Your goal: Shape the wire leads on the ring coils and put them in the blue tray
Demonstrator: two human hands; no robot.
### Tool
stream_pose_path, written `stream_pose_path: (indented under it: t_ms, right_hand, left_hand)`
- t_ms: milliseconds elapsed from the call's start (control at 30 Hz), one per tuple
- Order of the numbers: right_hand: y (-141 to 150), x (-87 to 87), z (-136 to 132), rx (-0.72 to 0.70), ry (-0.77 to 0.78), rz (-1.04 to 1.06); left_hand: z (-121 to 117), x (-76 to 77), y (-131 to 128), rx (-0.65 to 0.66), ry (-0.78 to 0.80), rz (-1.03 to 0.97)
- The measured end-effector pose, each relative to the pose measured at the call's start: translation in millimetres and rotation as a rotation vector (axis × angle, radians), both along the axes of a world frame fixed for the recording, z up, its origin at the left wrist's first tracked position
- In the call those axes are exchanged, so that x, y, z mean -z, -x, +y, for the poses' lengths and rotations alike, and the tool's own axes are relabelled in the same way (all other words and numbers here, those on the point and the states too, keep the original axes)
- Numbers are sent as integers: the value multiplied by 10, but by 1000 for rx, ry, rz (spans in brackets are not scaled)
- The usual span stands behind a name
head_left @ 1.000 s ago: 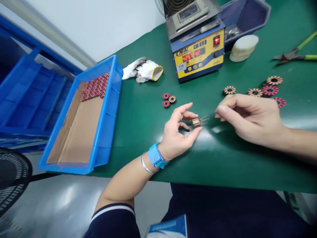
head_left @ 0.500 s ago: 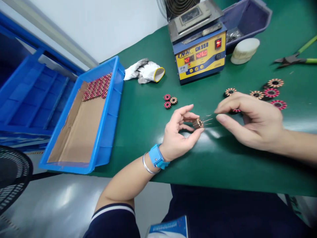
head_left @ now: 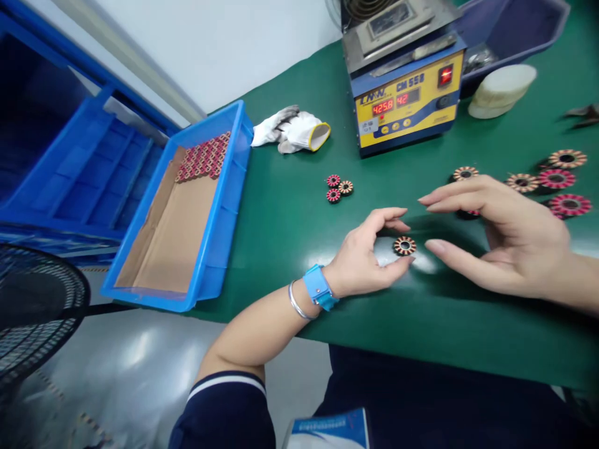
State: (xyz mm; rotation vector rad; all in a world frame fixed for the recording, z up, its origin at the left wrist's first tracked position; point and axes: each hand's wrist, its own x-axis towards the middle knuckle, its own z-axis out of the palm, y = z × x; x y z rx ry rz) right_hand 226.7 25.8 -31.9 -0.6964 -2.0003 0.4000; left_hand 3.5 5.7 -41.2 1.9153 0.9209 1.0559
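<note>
A small ring-shaped coil with copper-coloured windings and a dark rim sits between the curved thumb and fingers of the left hand, its round face turned up, over the smooth green surface. The left grip is wide around it: the fingertips stand apart from the ring, while the thumb tip lies at its near edge, and whether it presses there cannot be told. The right hand has a wide grip too, thumb and fingers spread and nothing seen between them, its tips just beside the ring.

With so loose a hold, a nudge from either thumb could tip the ring or send it sliding across the smooth green. The right hand also hangs close to a loose group of pink-wound and copper-wound rings, partly covering some of them; a careless sweep of the knuckles could scatter these or mix them with the single ring. The yellow-fronted blue metal heating unit beyond shows lit red digits and is probably hot; bare fingers straying onto its top plate could be burned, since the white knitted gloves lie unworn on the surface.
</note>
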Motion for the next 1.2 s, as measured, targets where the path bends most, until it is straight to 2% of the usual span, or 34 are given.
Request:
stream_pose_path:
  t_ms: [33,100,200,267,333,400,467,533,600,667,733,900,1067,1200]
  right_hand:
    - [18,19,6,-4,6,-43]
    - [69,64,24,-28,-2,-132]
    - [134,133,61,-122,-74,-248]
    - [135,158,85,-125,-125,-312]
    - [98,151,101,-56,-205,-374]
    - [51,116,97,30,-296,-414]
    - [23,69,65,48,-353,-409]
    - [27,28,10,-5,-361,-349]
    - [53,2,-49,-78,-352,-271]
    - [80,-8,-86,-103,-310,-208]
    - [93,-10,-93,-95,-234,-187]
    - [82,-5,-56,-140,-81,-182]
    - [92,-31,-49,-128,11,-171]
    - [108,-52,-55,-133,18,-156]
  left_hand:
    - [29,-24,37,-63,-45,-7]
    - [116,-68,140,-294,-108,-17]
    - [308,-85,333,-634,-65,112]
    - [444,-66,446,-738,8,258]
    - [555,-43,526,-760,44,401]
    - [623,-31,572,-741,42,488]
    - [636,-37,580,-703,26,457]
    - [583,-60,541,-636,40,289]
    - [466,-95,449,-513,111,81]
    - [311,-134,325,-358,217,-59]
    - [162,-166,208,-231,298,-94]
    - [20,-156,91,-32,307,-48]
    - [32,-125,128,43,309,-77]
    - [17,-139,131,75,288,-99]
